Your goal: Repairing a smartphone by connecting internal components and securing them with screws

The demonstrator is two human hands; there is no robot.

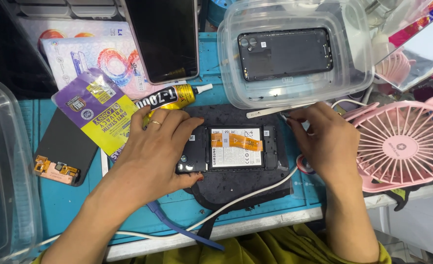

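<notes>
— Head view: where is the opened phone (pixel 233 149)?
— On the black mat (pixel 236 183). I see my left hand (pixel 160 146) pressing it, fingers released; right hand (pixel 324 142) fingers pinch a small tool (pixel 284 116).

A gold ring (pixel 156 123) on one finger, dark-painted nails, and olive-yellow clothing (pixel 255 249).
</notes>
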